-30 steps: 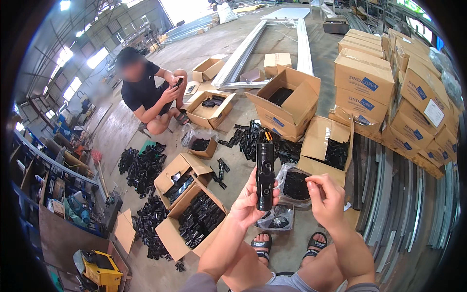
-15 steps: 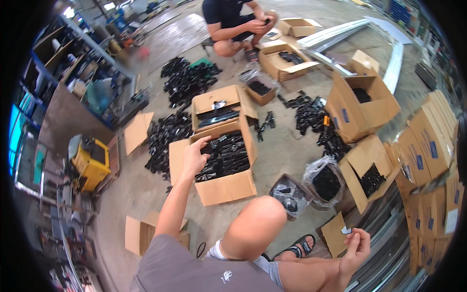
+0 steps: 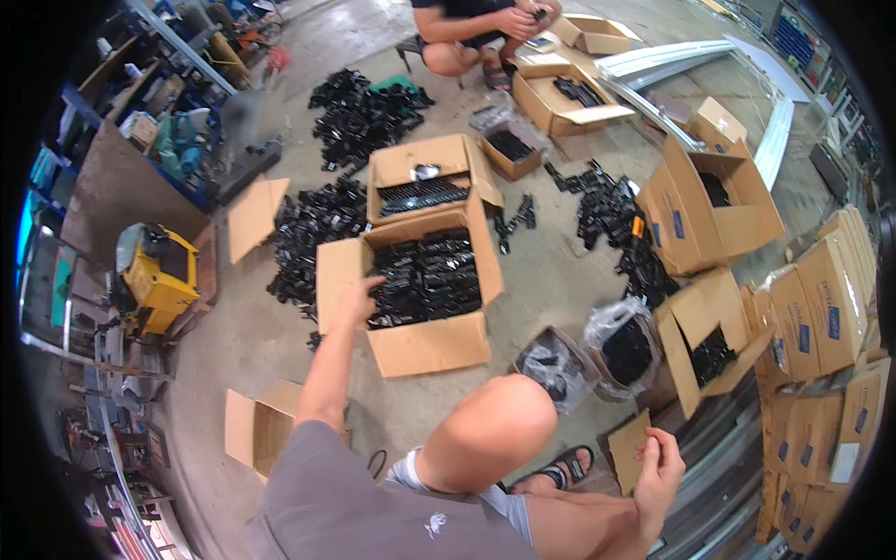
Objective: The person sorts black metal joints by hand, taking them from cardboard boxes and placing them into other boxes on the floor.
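My left hand (image 3: 356, 301) is over the left edge of an open cardboard box (image 3: 429, 353), its index finger stretched out toward the contents and nothing visible in it. Rows of small black glossy parts (image 3: 425, 275) fill that box. Behind it stands a second open box (image 3: 411, 156), also with black parts in rows. My right hand (image 3: 663, 467) is raised at the lower right above my leg, fingertips pressed together. Whatever they may pinch is too small to make out. Behind those fingers lies a flat piece of cardboard (image 3: 623, 452).
Piles of loose black parts (image 3: 317, 229) lie left of the boxes, with another heap (image 3: 607, 215) to the right. Plastic-lined bins (image 3: 555, 369) stand by my knee. A co-worker (image 3: 481, 28) sits at the back. A yellow machine (image 3: 161, 280) stands at left.
My left hand has drawn back toward me from over the box contents to its left edge. The white scrap seen at my right fingertips no longer shows. The view has shifted slightly.
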Action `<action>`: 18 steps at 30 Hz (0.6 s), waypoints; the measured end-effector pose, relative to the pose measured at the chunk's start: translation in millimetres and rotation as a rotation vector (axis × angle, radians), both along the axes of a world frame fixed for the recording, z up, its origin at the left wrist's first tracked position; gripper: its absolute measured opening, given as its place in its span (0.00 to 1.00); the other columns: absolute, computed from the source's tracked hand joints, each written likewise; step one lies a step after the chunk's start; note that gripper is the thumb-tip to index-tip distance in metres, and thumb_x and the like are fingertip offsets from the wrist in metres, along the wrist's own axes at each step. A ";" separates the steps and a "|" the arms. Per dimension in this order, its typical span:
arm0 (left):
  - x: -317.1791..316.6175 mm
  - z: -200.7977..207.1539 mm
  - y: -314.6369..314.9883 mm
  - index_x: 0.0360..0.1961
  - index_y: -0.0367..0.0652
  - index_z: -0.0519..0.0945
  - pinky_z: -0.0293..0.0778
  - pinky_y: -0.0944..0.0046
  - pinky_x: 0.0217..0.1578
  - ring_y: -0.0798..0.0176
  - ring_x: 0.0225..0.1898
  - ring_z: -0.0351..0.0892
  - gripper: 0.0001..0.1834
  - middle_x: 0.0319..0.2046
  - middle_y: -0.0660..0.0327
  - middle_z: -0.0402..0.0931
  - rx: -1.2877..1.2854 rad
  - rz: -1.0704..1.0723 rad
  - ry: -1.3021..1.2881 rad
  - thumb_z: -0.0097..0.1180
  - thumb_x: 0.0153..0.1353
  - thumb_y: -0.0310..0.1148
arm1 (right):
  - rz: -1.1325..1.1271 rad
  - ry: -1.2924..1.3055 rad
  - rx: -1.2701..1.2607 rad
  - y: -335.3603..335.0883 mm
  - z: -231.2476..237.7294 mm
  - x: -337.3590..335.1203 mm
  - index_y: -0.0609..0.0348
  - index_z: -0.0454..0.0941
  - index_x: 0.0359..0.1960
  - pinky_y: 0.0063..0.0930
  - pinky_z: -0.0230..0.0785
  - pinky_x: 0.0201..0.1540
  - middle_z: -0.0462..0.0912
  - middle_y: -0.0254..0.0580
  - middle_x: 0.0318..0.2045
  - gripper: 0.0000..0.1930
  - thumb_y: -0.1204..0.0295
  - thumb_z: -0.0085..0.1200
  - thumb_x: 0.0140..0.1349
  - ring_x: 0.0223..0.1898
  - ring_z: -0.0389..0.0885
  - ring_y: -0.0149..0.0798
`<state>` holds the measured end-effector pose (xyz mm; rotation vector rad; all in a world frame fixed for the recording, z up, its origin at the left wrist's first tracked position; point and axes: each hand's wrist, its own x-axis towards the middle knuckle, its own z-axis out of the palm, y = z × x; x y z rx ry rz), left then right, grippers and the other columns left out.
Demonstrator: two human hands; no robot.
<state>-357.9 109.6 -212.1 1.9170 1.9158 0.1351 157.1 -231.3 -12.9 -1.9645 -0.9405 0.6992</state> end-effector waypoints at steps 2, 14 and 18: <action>-9.6 -1.3 10.1 0.58 0.53 0.81 0.76 0.55 0.56 0.46 0.54 0.81 0.29 0.53 0.49 0.81 0.139 -0.011 -0.198 0.60 0.53 0.22 | 0.041 -0.025 -0.004 4.3 -1.5 -6.1 0.68 0.79 0.46 0.23 0.71 0.36 0.80 0.38 0.29 0.10 0.74 0.47 0.73 0.31 0.77 0.28; 49.0 -32.5 31.3 0.72 0.58 0.64 0.43 0.32 0.71 0.39 0.76 0.45 0.33 0.74 0.49 0.56 0.022 -0.027 0.159 0.43 0.71 0.58 | 0.036 -0.014 -0.086 11.5 1.5 0.1 0.68 0.80 0.45 0.26 0.74 0.37 0.83 0.43 0.31 0.10 0.75 0.50 0.70 0.32 0.82 0.33; 72.3 -42.3 29.1 0.72 0.55 0.65 0.43 0.29 0.70 0.41 0.76 0.44 0.33 0.75 0.49 0.53 -0.085 -0.074 0.251 0.40 0.71 0.59 | 0.018 -0.053 -0.154 5.7 10.1 8.8 0.67 0.81 0.45 0.27 0.75 0.38 0.85 0.47 0.33 0.10 0.75 0.53 0.67 0.34 0.85 0.36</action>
